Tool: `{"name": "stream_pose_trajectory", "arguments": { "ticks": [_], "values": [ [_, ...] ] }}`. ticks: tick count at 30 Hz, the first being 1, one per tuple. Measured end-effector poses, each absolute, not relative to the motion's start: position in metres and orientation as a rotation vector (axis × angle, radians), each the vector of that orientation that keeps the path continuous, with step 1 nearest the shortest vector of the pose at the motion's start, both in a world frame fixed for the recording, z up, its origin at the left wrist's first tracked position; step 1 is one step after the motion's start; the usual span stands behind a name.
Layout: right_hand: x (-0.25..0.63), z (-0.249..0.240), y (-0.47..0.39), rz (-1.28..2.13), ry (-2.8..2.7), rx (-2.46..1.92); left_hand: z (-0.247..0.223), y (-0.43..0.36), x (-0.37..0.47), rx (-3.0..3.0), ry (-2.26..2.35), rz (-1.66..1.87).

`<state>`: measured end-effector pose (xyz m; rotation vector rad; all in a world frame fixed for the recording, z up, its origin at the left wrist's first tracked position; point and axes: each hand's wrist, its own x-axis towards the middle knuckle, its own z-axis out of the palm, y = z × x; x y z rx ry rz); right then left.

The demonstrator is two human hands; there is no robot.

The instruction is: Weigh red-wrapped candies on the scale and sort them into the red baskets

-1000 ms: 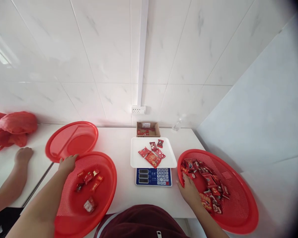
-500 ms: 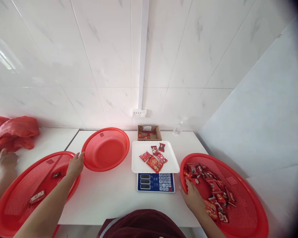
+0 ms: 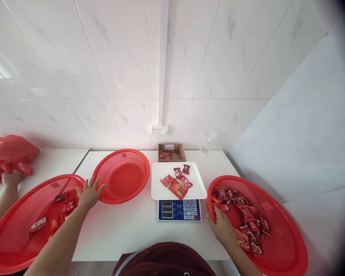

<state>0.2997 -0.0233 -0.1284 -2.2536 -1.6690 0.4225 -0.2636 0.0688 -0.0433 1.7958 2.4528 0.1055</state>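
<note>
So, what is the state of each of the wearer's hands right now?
Left hand: open, spread, holding nothing.
Right hand: closed on the rim of the rightmost round red plastic basket.

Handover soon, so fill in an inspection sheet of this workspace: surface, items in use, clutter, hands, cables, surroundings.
Surface: white tabletop, second table adjoining at left.
Items in use: digital scale with white tray bearing five red packets; left red basket and right red basket, both holding packets; middle red basket.
Clutter: cardboard box with packets inside, clear plastic bottle, both near the wall.
Hands: left hand spread at left and middle baskets' rims, contact unclear; right hand gripping right basket's rim.
Cables: nothing seen; trunking runs down to a wall socket.
Surroundings: marbled wall tiles; co-worker's hand at a red plastic bag.
</note>
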Motion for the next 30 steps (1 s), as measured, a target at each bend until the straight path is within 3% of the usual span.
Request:
{"name": "stream_pose_trajectory", "arguments": {
  "ticks": [3,7,15,23,27,30],
  "values": [
    [0.299,-0.127,-0.022,0.446,-1.679,-2.263,-0.043,0.076,-0.219,1.985,2.375,0.157],
    [0.298,-0.124,-0.021,0.473,-1.696,-2.273,-0.052,0.082,-0.125,2.319,1.862,0.269],
    [0.293,-0.116,-0.022,0.497,-1.656,-2.324,-0.066,0.118,0.012,2.231,1.424,0.239],
    [0.296,-0.119,-0.024,0.474,-1.665,-2.314,-0.055,0.118,-0.011,2.207,1.559,0.396],
    [0.288,-0.11,-0.022,0.217,-1.771,-2.245,-0.045,0.102,-0.06,2.099,1.841,0.561],
    [0.261,-0.093,-0.007,0.113,-1.978,-2.012,-0.05,0.082,-0.089,1.992,1.993,0.486]
  ]
}}
